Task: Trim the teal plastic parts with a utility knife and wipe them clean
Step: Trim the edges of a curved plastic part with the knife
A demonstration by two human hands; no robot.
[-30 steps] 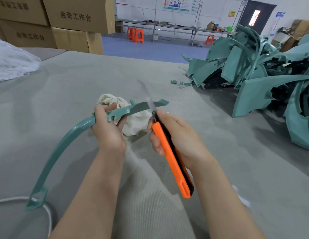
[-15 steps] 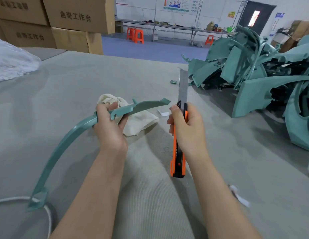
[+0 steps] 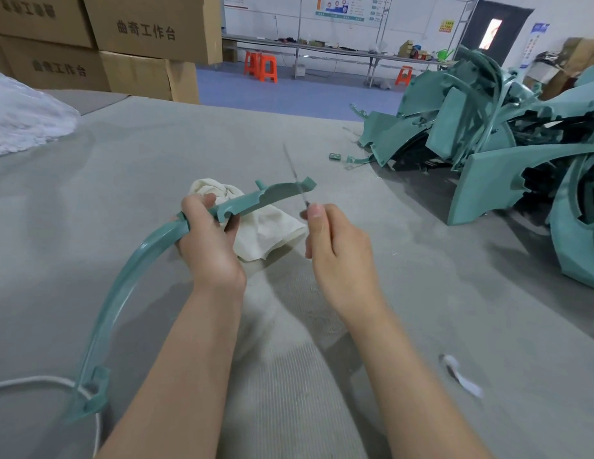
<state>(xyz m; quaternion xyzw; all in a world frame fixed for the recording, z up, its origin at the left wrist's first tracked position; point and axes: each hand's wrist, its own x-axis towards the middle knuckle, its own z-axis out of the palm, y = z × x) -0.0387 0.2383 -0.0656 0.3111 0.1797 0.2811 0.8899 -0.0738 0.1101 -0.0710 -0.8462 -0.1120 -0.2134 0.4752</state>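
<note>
Teal plastic bent into a long arc is the piece being worked: the teal part [image 3: 130,279] runs from a bracketed foot low on the left, beside a white cord [image 3: 30,380], up and across to a flat, notched tip near the middle of the view, so its long axis sweeps from lower left to upper right over the grey bench [image 3: 421,293]. The left hand [image 3: 209,246] grips it well along toward that tip, fingers [image 3: 232,223] curled round the strip. A cream cloth [image 3: 269,233] is bunched just behind and below; I cannot tell whether that hand also holds it. The right hand [image 3: 338,250] is closed in a fist round the utility knife [image 3: 295,175], hiding its handle, so only the thin, blurred blade shows, rising from beside the thumb and crossing the free tip. Whether steel touches plastic there is unclear. Everything hinges on that stretch: the edge to be trimmed lies to the right of the left hand, nearer the right hand, so a stroke ought to run outward along the tip, away from the gripping fingers. A pile of teal parts [image 3: 481,134] waits well apart on the right.
</note>
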